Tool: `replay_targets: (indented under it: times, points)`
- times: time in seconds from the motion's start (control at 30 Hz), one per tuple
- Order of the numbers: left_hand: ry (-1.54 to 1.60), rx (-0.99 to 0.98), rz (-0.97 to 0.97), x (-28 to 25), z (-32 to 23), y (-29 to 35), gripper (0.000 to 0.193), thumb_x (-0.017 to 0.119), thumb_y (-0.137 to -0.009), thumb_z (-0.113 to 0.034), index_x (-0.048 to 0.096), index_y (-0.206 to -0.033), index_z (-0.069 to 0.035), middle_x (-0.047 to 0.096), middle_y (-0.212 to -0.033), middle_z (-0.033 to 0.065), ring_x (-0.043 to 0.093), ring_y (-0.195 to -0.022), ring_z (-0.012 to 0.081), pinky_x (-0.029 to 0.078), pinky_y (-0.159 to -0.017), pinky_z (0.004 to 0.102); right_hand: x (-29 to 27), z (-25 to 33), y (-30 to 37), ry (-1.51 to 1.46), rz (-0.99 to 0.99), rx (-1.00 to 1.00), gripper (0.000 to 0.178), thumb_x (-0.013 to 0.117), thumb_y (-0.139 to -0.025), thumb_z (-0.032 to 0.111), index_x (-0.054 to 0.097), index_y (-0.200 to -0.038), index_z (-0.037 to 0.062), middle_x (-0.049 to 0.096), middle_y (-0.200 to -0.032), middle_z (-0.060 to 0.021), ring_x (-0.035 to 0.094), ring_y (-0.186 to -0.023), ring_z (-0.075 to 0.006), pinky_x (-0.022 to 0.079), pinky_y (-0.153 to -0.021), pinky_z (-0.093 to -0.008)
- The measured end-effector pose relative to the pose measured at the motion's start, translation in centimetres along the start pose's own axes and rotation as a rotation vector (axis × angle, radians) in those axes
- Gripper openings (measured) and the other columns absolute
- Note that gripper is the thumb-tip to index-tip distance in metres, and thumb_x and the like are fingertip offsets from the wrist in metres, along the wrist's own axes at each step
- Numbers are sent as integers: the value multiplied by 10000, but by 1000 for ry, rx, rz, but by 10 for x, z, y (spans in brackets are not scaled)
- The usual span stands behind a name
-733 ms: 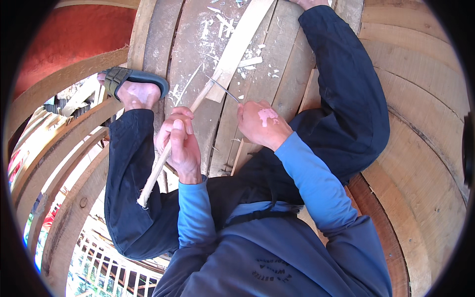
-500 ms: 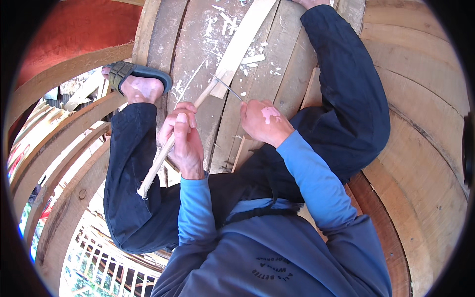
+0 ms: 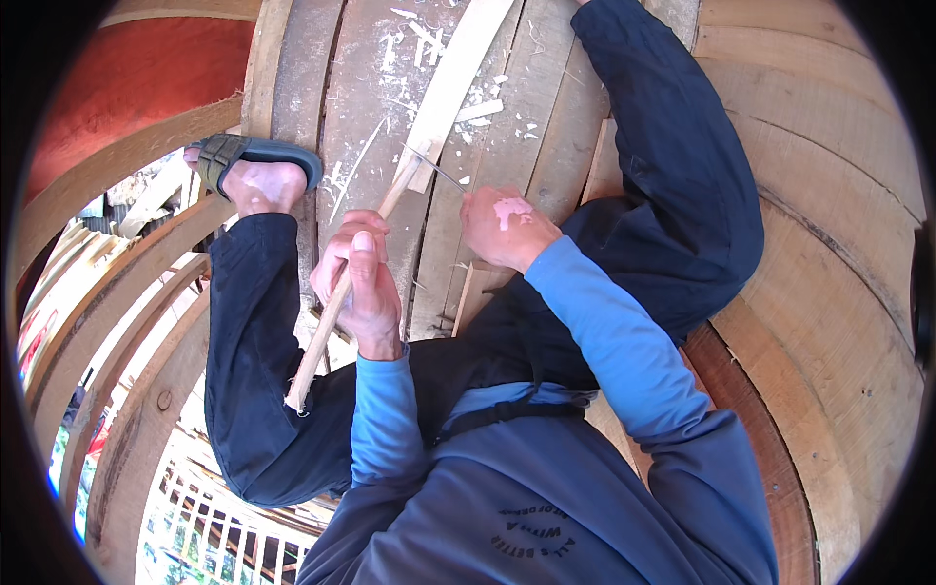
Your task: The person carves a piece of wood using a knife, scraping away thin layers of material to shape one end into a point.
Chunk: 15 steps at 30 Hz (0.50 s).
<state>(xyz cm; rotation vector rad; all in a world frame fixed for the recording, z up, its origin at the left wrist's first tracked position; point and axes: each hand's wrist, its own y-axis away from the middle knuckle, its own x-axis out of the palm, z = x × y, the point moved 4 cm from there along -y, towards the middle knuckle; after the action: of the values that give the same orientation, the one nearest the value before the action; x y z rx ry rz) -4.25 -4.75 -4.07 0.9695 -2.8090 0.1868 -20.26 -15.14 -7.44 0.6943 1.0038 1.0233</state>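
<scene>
A slim pale wooden stick (image 3: 324,334) is wrapped in the closed fingers of my left hand (image 3: 359,278), thumb laid along it. Its frayed lower end hangs over my left thigh, while the upper end meets the near end of a long flat pale board (image 3: 453,88). Closed too, my right hand (image 3: 504,229) grips a knife whose thin blade (image 3: 436,168) lies across the stick's upper end. The knife's handle is hidden inside that fist.
Wood shavings and chips (image 3: 429,44) are scattered over the plank floor (image 3: 366,73). Curved plank walls (image 3: 829,166) rise at right; wooden ribs (image 3: 146,429) with gaps stand at left. My sandalled left foot (image 3: 263,180) rests near a red panel (image 3: 146,88).
The whole view has shifted slightly. The right hand and blade have moved a little left, and the stick stands somewhat steeper. Both grips are kept.
</scene>
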Motion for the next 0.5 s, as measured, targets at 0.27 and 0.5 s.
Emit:
replay_targets:
  times: [0.27, 0.5]
  points:
    - [-27, 19, 59, 12, 4, 1, 265, 637, -965, -57, 544, -718, -36, 579, -719, 65, 576, -859, 264, 468, -834, 410, -4, 9, -11, 19, -75, 18, 298, 538, -954, 137, 737, -1106, -24, 685, -1209, -287, 685, -1124, -435, 563, -966, -466]
    - [-98, 11, 67, 11, -3, 6, 273, 633, -967, -62, 548, -710, -28, 565, -695, 58, 586, -860, 261, 467, -812, 393, 12, 3, 5, 104, 33, -125, 301, 558, -925, 118, 735, -1118, -31, 681, -1217, -289, 680, -1142, -439, 569, -964, -450]
